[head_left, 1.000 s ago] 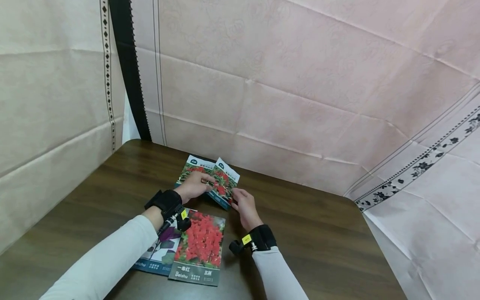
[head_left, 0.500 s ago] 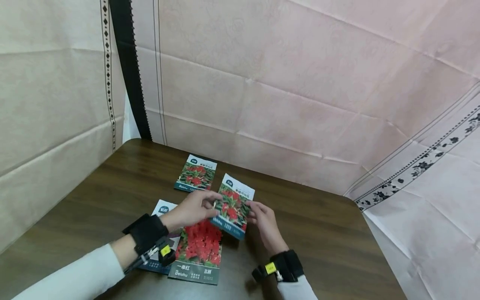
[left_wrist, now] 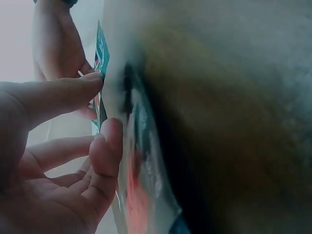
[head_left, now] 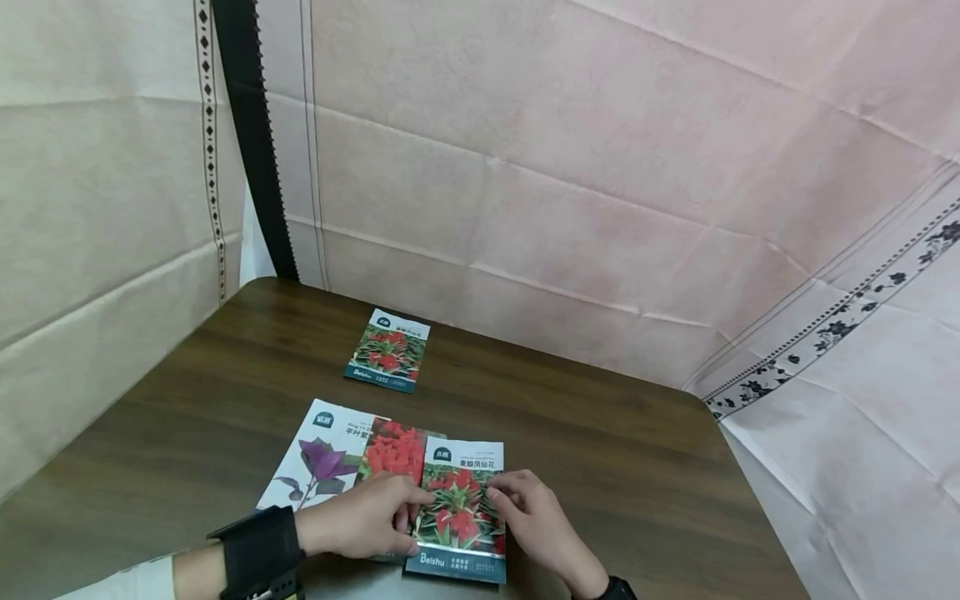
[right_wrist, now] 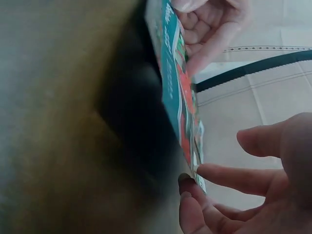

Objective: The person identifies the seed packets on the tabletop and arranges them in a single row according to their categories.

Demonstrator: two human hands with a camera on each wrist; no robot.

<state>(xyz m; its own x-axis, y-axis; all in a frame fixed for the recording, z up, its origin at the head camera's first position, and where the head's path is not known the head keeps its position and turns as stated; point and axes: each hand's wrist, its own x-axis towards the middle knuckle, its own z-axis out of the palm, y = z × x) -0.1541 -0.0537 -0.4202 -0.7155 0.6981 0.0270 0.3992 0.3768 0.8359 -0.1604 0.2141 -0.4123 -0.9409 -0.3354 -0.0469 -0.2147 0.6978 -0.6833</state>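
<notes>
In the head view a seed packet (head_left: 459, 512) with red flowers and a teal bottom band is held slightly above the table. My left hand (head_left: 366, 518) pinches its left edge between thumb and fingers, as the left wrist view also shows. My right hand (head_left: 542, 527) holds its right edge; in the right wrist view the fingertips (right_wrist: 207, 170) lie on both sides of that edge, with the thumb apart. Beneath and left of it lie a red-flower packet (head_left: 395, 450), partly covered by the held packet and my left hand, and a purple-flower packet (head_left: 318, 458), overlapped by it.
Another small red-flower packet (head_left: 387, 350) lies alone near the back of the brown wooden table (head_left: 630, 467). A pale cloth (head_left: 525, 208) hangs behind the table's far edge, and more cloth hangs at both sides.
Both hands have brought the upper of two small red-flower packets from the back of the table towards the front, straightening it beside the larger packets. Its twin has stayed at the back.
</notes>
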